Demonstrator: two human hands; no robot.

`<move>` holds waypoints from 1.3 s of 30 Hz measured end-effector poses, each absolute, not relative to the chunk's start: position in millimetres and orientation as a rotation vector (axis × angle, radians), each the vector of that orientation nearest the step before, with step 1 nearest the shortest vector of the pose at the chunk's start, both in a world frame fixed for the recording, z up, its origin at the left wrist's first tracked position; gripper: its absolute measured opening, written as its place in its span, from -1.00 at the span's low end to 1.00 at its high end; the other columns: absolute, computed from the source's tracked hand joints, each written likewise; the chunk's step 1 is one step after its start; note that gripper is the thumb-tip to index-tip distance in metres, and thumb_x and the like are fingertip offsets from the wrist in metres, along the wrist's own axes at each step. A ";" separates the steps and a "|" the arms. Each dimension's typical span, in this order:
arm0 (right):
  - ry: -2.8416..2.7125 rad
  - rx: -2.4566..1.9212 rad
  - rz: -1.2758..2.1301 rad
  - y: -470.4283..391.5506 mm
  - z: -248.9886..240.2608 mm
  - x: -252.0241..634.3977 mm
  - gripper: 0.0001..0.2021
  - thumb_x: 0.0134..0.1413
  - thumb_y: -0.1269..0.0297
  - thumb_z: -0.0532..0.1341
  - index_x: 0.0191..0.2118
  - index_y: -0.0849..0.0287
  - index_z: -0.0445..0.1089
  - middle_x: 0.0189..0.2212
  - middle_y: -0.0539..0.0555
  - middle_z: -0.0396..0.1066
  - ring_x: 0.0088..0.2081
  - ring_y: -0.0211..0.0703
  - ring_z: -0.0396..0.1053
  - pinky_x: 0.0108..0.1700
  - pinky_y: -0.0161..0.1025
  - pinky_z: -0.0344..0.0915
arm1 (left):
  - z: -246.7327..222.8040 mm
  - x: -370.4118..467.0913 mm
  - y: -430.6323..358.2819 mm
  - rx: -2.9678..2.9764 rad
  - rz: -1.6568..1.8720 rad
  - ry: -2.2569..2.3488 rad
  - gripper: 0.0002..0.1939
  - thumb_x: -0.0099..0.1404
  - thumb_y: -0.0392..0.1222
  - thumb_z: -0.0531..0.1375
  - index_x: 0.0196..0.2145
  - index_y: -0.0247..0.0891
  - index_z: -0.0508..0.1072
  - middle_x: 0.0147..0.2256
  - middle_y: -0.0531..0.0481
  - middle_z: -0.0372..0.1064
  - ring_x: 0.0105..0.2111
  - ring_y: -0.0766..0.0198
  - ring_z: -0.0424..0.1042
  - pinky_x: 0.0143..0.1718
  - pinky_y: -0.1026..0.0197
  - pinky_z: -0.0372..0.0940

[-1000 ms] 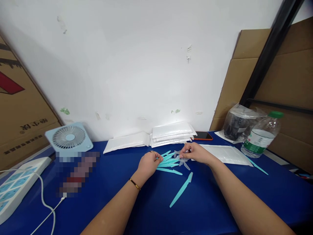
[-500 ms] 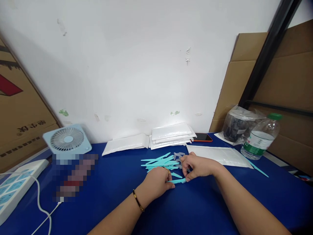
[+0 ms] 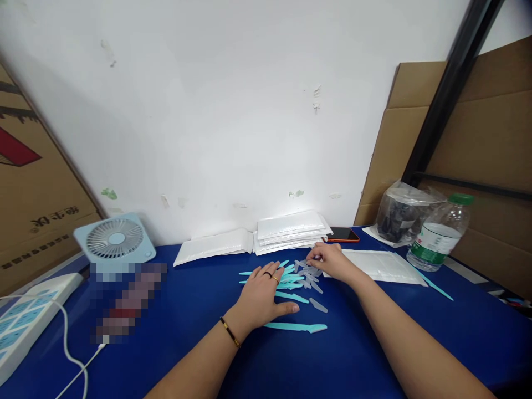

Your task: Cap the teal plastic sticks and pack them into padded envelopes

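Observation:
My left hand [image 3: 260, 291] lies palm down with fingers spread over a pile of turquoise eyebrow razors [image 3: 291, 285], covering part of it. Below its thumb, a single eyebrow razor [image 3: 296, 327] rests on the blue tabletop, its left end by the wrist. Beside the pile is a heap of clear plastic blade caps [image 3: 308, 274]. My right hand [image 3: 328, 259] pinches at the far edge of that heap, fingertips closed on a cap that is partly hidden. One loose cap [image 3: 318, 305] lies nearer to me.
White padded envelopes [image 3: 291, 227] are stacked by the wall, with a phone [image 3: 343, 235] beside them. Another envelope [image 3: 378, 266] lies at right, a turquoise razor [image 3: 434, 284] by its edge. A water bottle [image 3: 438, 238], a fan [image 3: 116, 238] and a power strip [image 3: 33, 316] flank the area.
Both hands have let go of the razor, which now lies nearer to me. My left hand has opened over the pile. My right hand has moved away from me to the caps.

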State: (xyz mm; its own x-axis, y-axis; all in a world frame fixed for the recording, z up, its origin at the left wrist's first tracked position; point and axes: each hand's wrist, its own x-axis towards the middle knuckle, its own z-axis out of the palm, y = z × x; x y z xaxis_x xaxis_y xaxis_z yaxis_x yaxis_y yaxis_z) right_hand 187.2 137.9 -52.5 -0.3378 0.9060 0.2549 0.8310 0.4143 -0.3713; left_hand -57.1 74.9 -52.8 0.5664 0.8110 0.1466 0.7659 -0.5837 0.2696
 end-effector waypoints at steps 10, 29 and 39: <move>-2.313 -1.362 0.050 140.3 -64.8 170.2 -0.93 -0.06 0.33 0.20 -0.44 0.10 0.44 -0.37 0.00 0.34 -0.23 -0.14 0.29 -0.17 -0.14 -0.10 | -49.8 -49.4 62.2 2.677 0.394 1.219 -0.40 0.17 0.28 0.00 0.06 -0.10 0.27 0.02 -0.06 0.30 0.02 0.09 0.24 0.07 -0.01 -0.02; -2.166 -1.274 0.463 140.6 -57.2 180.6 -0.79 0.08 0.19 0.09 -0.32 0.16 0.41 -0.43 0.04 0.40 -0.43 -0.23 0.28 -0.41 -0.31 0.13 | -51.0 -69.1 108.8 2.370 0.352 1.716 -0.84 0.12 -0.05 0.19 -0.36 -0.15 0.44 -0.32 0.08 0.44 -0.29 0.27 0.39 -0.36 0.28 0.13; -2.165 -1.207 0.526 138.0 -61.9 174.0 -0.86 0.00 0.28 0.15 -0.36 0.17 0.44 -0.42 0.04 0.35 -0.43 -0.25 0.29 -0.39 -0.32 0.19 | -50.2 -71.9 112.1 2.610 0.354 1.562 -0.83 0.23 -0.12 0.08 -0.34 -0.16 0.45 -0.33 0.04 0.45 -0.29 0.25 0.38 -0.28 0.23 0.09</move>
